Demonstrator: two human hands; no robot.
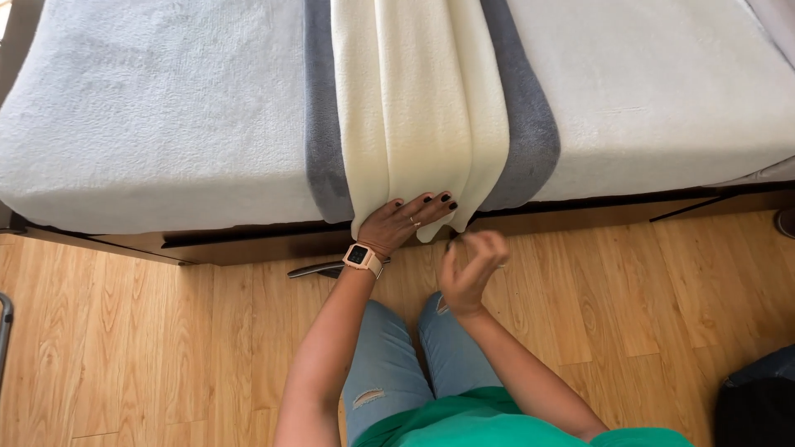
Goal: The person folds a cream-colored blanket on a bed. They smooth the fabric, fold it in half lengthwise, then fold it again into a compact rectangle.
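So my left hand [406,222] is flat on the bottom edge of the cream throw [418,108], fingers spread and pressing it against the side of the bed [157,124] — no pinch, just a palm hold. The throw runs long-ways away from me, up over the mattress edge and across the bed, so its long axis points straight ahead from where I kneel. Its hem hangs right at my left fingertips, just above the floor [124,348].

My right hand [470,266] is a bit blurry, hovering just below and right of the hem, fingers loosely curled, not holding anything as far as I can see. Left is clearly the nearer one — it's touching, right is just beside.

Textures: throw is soft fleecy stuff, folded in three lengthwise ridges. Under it a grey runner [530,124] peeks out on both sides, plusher looking. Bed cover is a pale nubby fabric. Floor is smooth wood planks. Watch [362,258] on my left wrist.
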